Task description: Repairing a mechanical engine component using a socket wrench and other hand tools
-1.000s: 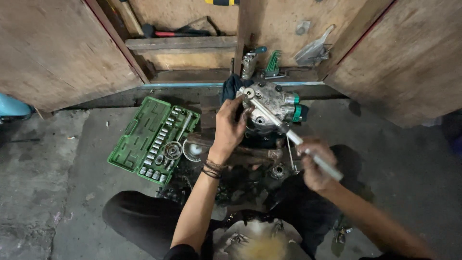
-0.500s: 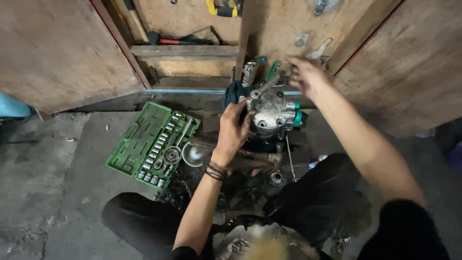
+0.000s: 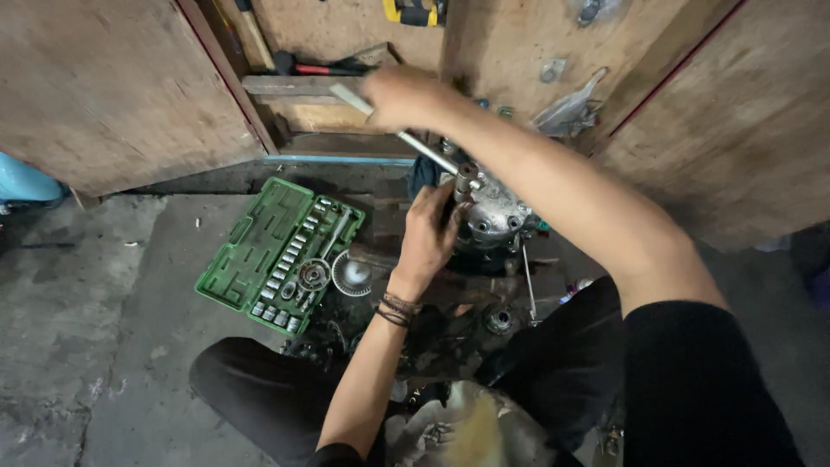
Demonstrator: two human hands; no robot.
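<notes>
On the concrete floor (image 3: 121, 346), before a wall of wooden boards (image 3: 112, 95), a person sits cross-legged in dark trousers.

Item 1: metal engine part (image 3: 494, 216), grey and rounded, with bolt holes around its top. It stands upright on the floor just ahead of the knees, among smaller greasy metal pieces.

Item 2: left hand (image 3: 430, 238). Grip closed against the left side of the engine part, fingers curled over its edge, steadying it. Dark bracelets (image 3: 395, 310) circle the wrist.

Item 3: right hand (image 3: 399, 95). Grip shut around the handle of a long ratchet wrench (image 3: 415, 143), arm reaching across above the part. The wrench slants down to the right, and its head sits on top of the engine part.

Item 4: green socket case (image 3: 277, 251), lid open, lying flat on the floor left of the engine part, well apart from both hands. Rows of sockets fill the lower tray.

Item 5: round toothed metal disc (image 3: 352, 275), just beside the case's right edge.

Item 6: blue pipe (image 3: 341, 160), running along the foot of the boards.

Item 7: red-handled tool (image 3: 311, 67), resting on a wooden ledge above.
</notes>
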